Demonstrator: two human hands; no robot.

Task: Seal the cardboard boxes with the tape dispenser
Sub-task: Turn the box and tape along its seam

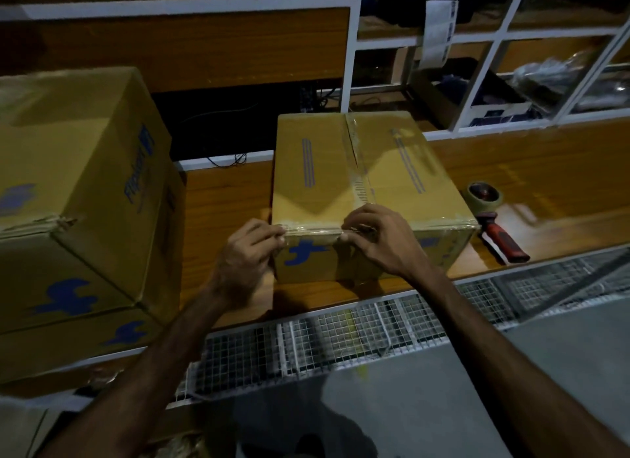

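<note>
A closed cardboard box (368,191) sits in the middle of the wooden table (225,253), brown with blue stripes on its top flaps and a blue logo on its near face. Clear tape (359,171) runs from far to near along the centre seam, and another strip (439,223) lies glossy along the near top edge.

Both hands work at that near edge. The left hand (247,256) is at the near left corner, fingers curled, fingertips (278,236) pressing the tape against the edge. The right hand (378,239) sits just right of the centre seam, fingers bent down onto the same strip; in the dim light it is hard to say whether it pinches the tape or only presses it flat.

The tape dispenser (492,215) lies on the table just right of the box, roll at the far end, red and black handle pointing near, touched by neither hand. At the left, larger cardboard boxes (78,191) are stacked.
</note>
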